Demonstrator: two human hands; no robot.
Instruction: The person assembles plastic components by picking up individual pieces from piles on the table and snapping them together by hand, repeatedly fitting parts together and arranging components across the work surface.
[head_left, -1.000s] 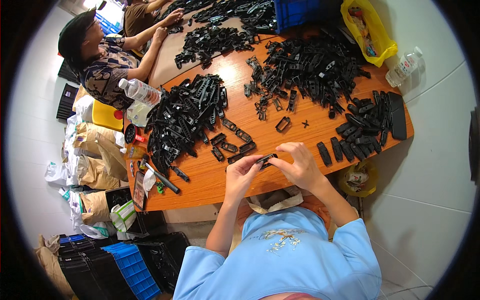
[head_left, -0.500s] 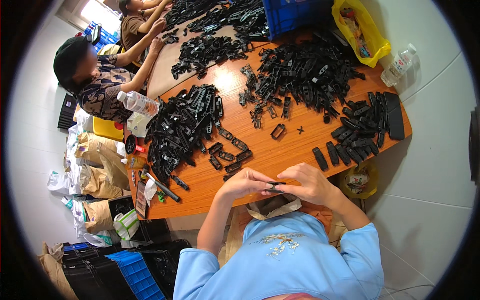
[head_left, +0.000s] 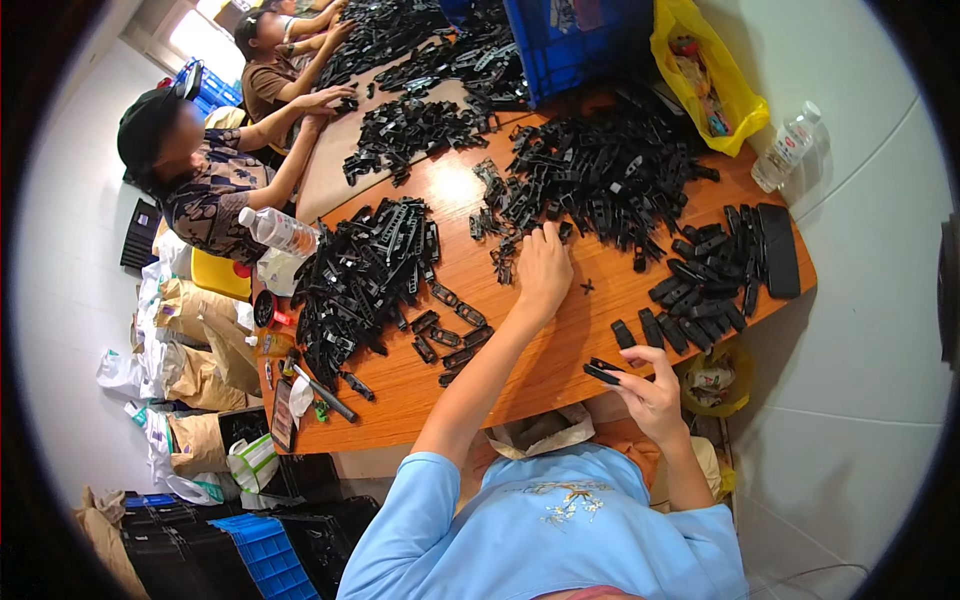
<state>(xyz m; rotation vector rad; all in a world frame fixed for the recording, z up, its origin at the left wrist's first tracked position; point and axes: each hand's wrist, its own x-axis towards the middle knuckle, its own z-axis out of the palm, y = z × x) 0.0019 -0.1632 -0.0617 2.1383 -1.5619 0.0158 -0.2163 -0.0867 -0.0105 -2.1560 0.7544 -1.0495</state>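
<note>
My left hand (head_left: 545,268) reaches out over the table at the near edge of a big pile of small black plastic parts (head_left: 610,165). Its fingers are bent down and drawn together; what lies under the fingertips is hidden. A small black part (head_left: 566,231) shows right beside them. Above the table's front edge, my right hand (head_left: 652,395) pinches a slim black plastic piece (head_left: 602,371) between thumb and fingers. Further right, several slim black pieces (head_left: 690,322) lie in a row next to a heap of similar ones (head_left: 705,265).
Left of centre are a pile of long black parts (head_left: 365,265) and several loose black frames (head_left: 455,335). A dark pen-like tool (head_left: 330,397) and phone (head_left: 283,425) lie at the left edge. Bottles (head_left: 787,148), a yellow bag (head_left: 725,120) and a blue crate (head_left: 570,50) stand around. Co-workers (head_left: 215,190) sit far left.
My hands, together over the front edge before, are now apart. The left has gone forward to the pile; the right has moved rightward, keeping the black piece. The view has shifted slightly.
</note>
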